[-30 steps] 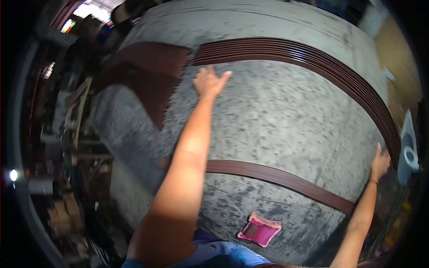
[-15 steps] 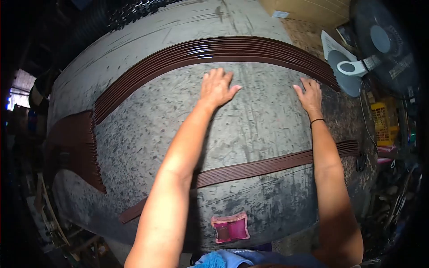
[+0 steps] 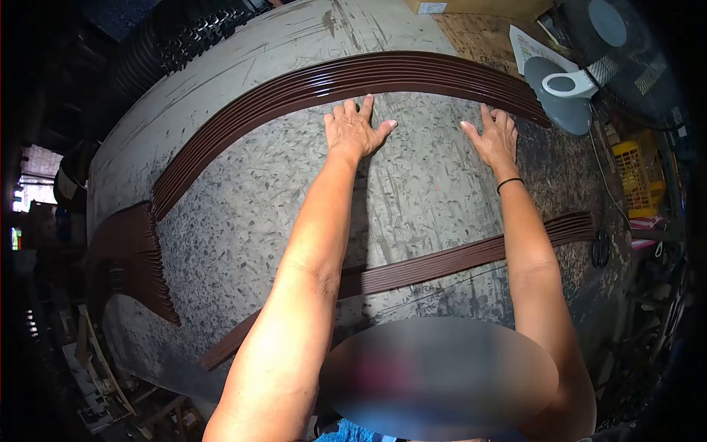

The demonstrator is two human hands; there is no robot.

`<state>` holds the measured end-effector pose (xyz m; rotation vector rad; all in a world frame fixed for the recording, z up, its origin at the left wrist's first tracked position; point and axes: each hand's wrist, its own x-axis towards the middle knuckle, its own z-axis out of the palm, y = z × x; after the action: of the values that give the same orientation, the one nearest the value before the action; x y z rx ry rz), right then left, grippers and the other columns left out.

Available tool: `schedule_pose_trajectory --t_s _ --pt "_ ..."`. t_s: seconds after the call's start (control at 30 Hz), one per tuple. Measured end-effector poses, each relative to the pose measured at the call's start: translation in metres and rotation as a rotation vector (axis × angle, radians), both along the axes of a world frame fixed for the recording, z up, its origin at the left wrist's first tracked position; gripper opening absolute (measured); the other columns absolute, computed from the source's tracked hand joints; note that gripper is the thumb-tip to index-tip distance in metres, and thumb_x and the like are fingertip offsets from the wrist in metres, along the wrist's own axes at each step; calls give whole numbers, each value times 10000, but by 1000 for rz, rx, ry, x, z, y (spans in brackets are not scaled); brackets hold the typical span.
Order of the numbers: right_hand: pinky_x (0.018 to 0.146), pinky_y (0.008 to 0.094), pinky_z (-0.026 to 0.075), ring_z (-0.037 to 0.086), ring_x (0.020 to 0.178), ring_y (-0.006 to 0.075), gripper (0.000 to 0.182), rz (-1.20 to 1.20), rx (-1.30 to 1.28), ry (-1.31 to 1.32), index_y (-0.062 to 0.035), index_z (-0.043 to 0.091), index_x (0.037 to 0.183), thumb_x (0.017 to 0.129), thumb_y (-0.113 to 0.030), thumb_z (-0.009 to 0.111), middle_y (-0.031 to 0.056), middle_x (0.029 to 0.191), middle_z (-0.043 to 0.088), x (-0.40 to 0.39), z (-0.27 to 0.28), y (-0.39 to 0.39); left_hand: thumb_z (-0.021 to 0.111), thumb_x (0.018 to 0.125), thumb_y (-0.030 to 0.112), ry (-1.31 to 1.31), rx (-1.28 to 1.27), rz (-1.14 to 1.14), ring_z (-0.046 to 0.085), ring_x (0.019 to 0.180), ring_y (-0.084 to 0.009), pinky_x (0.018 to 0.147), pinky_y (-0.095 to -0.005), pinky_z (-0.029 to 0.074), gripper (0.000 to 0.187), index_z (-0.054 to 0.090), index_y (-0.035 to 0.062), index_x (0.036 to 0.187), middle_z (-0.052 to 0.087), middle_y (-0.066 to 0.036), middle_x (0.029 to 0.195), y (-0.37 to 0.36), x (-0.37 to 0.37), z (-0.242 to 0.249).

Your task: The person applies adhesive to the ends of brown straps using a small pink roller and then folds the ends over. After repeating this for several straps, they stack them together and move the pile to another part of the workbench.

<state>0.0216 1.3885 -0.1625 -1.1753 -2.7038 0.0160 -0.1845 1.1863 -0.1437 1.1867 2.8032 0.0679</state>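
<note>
A long bundle of dark brown, glossy strips [image 3: 250, 110] lies side by side in an arc across the far part of the worktable. My left hand [image 3: 353, 131] is spread with its palm down, fingertips right at the near edge of this bundle. To its right, my right hand [image 3: 495, 144] has its thumb apart, and its fingertips also come up to the bundle's near edge. Neither hand grips anything. Below my forearms runs a second, narrower bundle of brown strips [image 3: 434, 265], which both arms partly cover.
At the left end of the worktable [image 3: 221, 243] hangs a fanned brown piece [image 3: 129, 254]. A grey paddle-like object with a white handle [image 3: 574, 85] and a fan [image 3: 618, 51] stand at the right, with black scissors [image 3: 600, 250] nearer. A blurred oval covers the near edge.
Both hands have moved slightly forward, closing the small gap to the far strips. The view has shifted a little, and a blur now covers the pink pad near the table's front.
</note>
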Motion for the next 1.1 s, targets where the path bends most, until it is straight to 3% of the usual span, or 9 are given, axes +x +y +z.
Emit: schedule_pose_trajectory --t_s 0.13,0.27,0.43,0.53,0.63,0.73,0.9,1.03,1.1 --pt "998 489 328 424 1180 359 794 -30 21 65 -27 490 1327 849 -660 498 169 1260 473 4 -2 3 427 833 730 74 100 -37 446 1171 -279 950 -447 332 796 418 214 1439 516 -106 1193 -2 -1 -16" --pt "1056 518 250 373 1246 357 862 -197 -1 13 20 412 1384 866 -667 455 177 1326 446 2 3 2 517 846 632 76 266 -101 457 1111 -303 940 -454 338 688 517 171 1356 524 -122 1169 -27 9 -17" --pt "1115 531 174 271 1363 354 893 -314 -72 -18 31 334 1436 885 -668 413 185 1468 342 1 2 5 544 876 531 106 317 -99 449 1151 -300 982 -452 327 601 532 143 1335 519 -112 1225 -48 15 -22" --pt "1144 533 118 171 1429 341 908 -299 -165 -11 22 288 1464 887 -670 398 199 1539 229 0 2 6 550 874 507 82 327 -112 411 1232 -303 1048 -460 283 601 511 138 1346 495 -115 1285 -68 16 -26" --pt "1141 537 116 166 1432 345 911 -298 -155 2 24 287 1464 887 -674 389 203 1541 224 0 -1 7 526 897 492 66 284 -123 346 1327 -309 1096 -474 235 610 457 142 1393 452 -123 1375 -91 15 -25" --pt "1139 545 105 157 1436 352 908 -285 -136 15 25 275 1468 894 -673 365 209 1545 216 -2 -5 10 470 929 496 27 123 -75 206 1434 -315 1156 -484 127 649 343 163 1471 293 -112 1534 -119 15 -21" --pt "1141 555 82 104 1453 365 887 -263 -169 16 13 214 1490 920 -662 300 206 1564 164 8 -12 -2 453 940 487 64 73 -79 183 1445 -307 1158 -489 114 651 304 173 1491 256 -113 1553 -185 12 -26" --pt "1133 564 118 98 1454 370 883 -214 -220 -95 10 182 1497 928 -658 278 194 1571 148 20 -1 -23 425 955 487 51 73 -21 160 1454 -303 1161 -493 95 647 279 175 1502 226 -113 1566 -220 14 -30" --pt "1091 558 249 184 1425 394 875 -172 -189 -241 40 270 1456 919 -645 356 199 1546 222 28 6 -27 442 966 443 81 64 -25 180 1443 -329 1162 -462 133 619 292 157 1494 250 -122 1556 -237 12 -30"
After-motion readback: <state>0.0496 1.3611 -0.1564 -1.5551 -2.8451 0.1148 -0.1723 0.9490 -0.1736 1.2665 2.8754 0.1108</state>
